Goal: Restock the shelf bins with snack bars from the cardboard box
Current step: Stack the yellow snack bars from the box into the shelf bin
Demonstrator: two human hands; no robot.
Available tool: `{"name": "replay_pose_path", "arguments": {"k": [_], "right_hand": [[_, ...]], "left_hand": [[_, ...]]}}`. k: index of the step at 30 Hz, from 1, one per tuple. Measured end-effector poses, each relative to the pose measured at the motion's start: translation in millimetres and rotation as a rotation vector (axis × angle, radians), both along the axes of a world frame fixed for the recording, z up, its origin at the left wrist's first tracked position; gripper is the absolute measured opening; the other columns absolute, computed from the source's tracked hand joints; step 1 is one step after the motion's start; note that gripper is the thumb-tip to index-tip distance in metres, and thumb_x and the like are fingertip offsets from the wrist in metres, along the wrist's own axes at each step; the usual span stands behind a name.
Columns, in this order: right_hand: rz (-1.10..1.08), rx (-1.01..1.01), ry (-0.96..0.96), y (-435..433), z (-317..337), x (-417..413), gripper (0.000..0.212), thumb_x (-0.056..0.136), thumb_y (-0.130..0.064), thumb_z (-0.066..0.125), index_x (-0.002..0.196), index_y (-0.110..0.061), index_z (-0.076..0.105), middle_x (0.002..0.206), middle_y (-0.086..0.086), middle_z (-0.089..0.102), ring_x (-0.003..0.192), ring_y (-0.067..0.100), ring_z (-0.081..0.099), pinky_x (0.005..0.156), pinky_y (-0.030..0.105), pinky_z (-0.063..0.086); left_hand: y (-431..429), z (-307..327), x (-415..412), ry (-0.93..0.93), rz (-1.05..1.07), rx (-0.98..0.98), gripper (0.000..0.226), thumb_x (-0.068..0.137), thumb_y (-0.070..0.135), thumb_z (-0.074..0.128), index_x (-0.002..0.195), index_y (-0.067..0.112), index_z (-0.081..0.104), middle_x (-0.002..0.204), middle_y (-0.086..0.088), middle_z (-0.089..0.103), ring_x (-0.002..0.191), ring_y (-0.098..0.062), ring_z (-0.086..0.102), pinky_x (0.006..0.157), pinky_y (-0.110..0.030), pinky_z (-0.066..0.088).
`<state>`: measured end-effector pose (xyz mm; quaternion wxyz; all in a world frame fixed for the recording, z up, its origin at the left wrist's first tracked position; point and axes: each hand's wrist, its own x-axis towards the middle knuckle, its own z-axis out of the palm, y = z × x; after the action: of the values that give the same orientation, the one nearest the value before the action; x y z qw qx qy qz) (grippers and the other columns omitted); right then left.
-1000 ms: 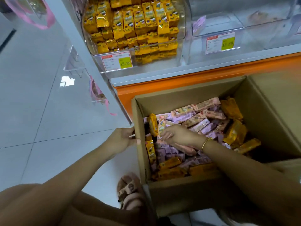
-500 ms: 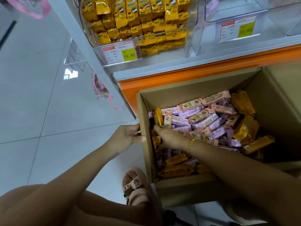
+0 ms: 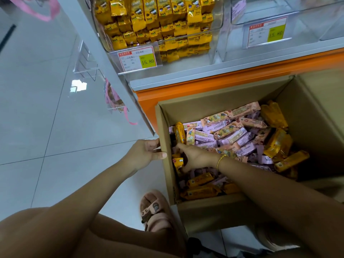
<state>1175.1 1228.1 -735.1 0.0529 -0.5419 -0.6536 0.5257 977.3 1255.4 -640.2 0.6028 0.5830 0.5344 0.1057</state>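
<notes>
Pale floor tiles (image 3: 37,108) fill the left half of the frame. A shelf (image 3: 223,79) with an orange band along its front edge runs across the upper right. Just below it, at the lower right, an open cardboard box (image 3: 214,211) stands on the floor against the shelf.

On the shelf sit two clear bins. The one at top centre (image 3: 216,25) is packed with yellow snack bars (image 3: 158,25). The one at the upper right (image 3: 307,43) looks almost bare through its wall.

The box holds a loose heap of snack bars (image 3: 232,138): pink and purple ones in the middle, yellow ones along the left wall, the near side and the right.

Both forearms reach in from the bottom of the frame. The left hand (image 3: 147,155) grips the rim of the box's left wall, with the thumb laid over the edge and the fingers curled against the outside. The right hand (image 3: 197,159) is inside the box near that wall. Its forefinger is stretched out to the foot of an upright yellow bar (image 3: 179,135), and its other fingers dip down among the bars. Whether it has hold of one cannot be told.

A pink sandal (image 3: 156,211) rests at bottom centre, beside the box. A price tag (image 3: 138,59) hangs on the front of the full bin and another (image 3: 267,32) on the front of the other bin. A thin gold bracelet (image 3: 220,161) circles the right wrist.
</notes>
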Motion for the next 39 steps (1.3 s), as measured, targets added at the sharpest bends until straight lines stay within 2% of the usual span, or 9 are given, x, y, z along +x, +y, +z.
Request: {"name": "replay_pose_path", "arguments": {"k": [4,8,11,13,16,20,27,32,39], "right_hand": [[-0.182,-0.005,0.23,10,31,22,0.061,0.074,-0.008,0.079,0.119,-0.03,0.044,0.14,0.004,0.042,0.115,0.021,0.053,0.089,0.038,0.049],[-0.232,-0.026,0.499,18,80,52,0.062,0.072,0.002,0.077,0.118,-0.027,0.049,0.133,0.005,0.05,0.098,0.025,0.065,0.09,0.048,0.053],[-0.266,0.004,0.663,15,112,70,0.06,0.07,0.008,0.071,0.119,-0.019,0.049,0.117,0.007,0.055,0.095,0.021,0.063,0.084,0.037,0.054],[-0.309,0.006,0.8,10,129,80,0.058,0.071,0.009,0.066,0.12,-0.015,0.049,0.109,0.003,0.061,0.095,0.016,0.063,0.083,0.031,0.052],[-0.351,0.018,0.971,3,142,92,0.059,0.069,-0.005,0.076,0.123,-0.015,0.054,0.11,0.005,0.066,0.103,0.028,0.059,0.09,0.04,0.047],[-0.419,0.109,1.086,3,157,98,0.051,0.077,-0.002,0.07,0.124,-0.017,0.057,0.104,0.012,0.067,0.091,0.031,0.065,0.082,0.048,0.053],[-0.607,0.237,1.078,-3,183,114,0.035,0.081,0.0,0.054,0.113,-0.011,0.049,0.071,-0.008,0.067,0.072,0.008,0.067,0.071,0.022,0.055],[-0.718,0.314,1.004,-4,188,121,0.056,0.072,-0.011,0.074,0.123,-0.007,0.052,0.111,0.033,0.059,0.1,0.036,0.063,0.092,0.048,0.051],[-0.739,0.39,0.889,-8,197,124,0.068,0.062,-0.033,0.086,0.121,-0.013,0.059,0.112,0.021,0.066,0.1,0.034,0.066,0.087,0.041,0.055]], "left_hand": [[5,6,3,0.152,-0.056,0.036,0.027,0.08,0.003,0.071,0.107,0.006,0.068,0.108,-0.002,0.069,0.1,-0.015,0.065,0.089,-0.025,0.05],[12,20,19,0.508,-0.34,0.415,0.061,0.084,0.03,0.07,0.132,0.002,0.046,0.134,-0.009,0.051,0.124,-0.025,0.048,0.098,-0.028,0.037],[13,44,34,0.135,-0.324,0.284,0.045,0.089,0.04,0.06,0.123,0.01,0.06,0.12,-0.002,0.064,0.111,-0.009,0.057,0.098,-0.027,0.039],[12,66,44,-0.094,-0.244,-0.016,0.036,0.092,0.037,0.055,0.111,0.008,0.066,0.104,-0.007,0.07,0.098,-0.016,0.064,0.091,-0.034,0.051],[16,87,53,-0.3,-0.141,-0.327,0.043,0.086,0.027,0.052,0.119,0.0,0.059,0.114,-0.021,0.066,0.103,-0.028,0.065,0.087,-0.041,0.055],[25,107,66,-0.423,-0.135,-0.316,0.036,0.084,0.017,0.053,0.111,-0.002,0.065,0.11,-0.024,0.066,0.09,-0.027,0.069,0.084,-0.039,0.057],[30,132,94,-0.433,-0.09,-0.125,0.023,0.074,0.012,0.063,0.095,0.004,0.064,0.084,-0.008,0.072,0.07,-0.012,0.069,0.063,-0.025,0.058],[27,132,109,-0.145,-0.041,0.287,0.058,0.049,0.025,0.091,0.095,0.016,0.057,0.097,-0.013,0.069,0.08,-0.02,0.064,0.079,-0.037,0.05],[20,135,120,-0.118,-0.074,0.397,0.036,0.074,0.02,0.077,0.103,0.007,0.06,0.093,-0.014,0.071,0.074,-0.019,0.065,0.078,-0.039,0.055]]}}
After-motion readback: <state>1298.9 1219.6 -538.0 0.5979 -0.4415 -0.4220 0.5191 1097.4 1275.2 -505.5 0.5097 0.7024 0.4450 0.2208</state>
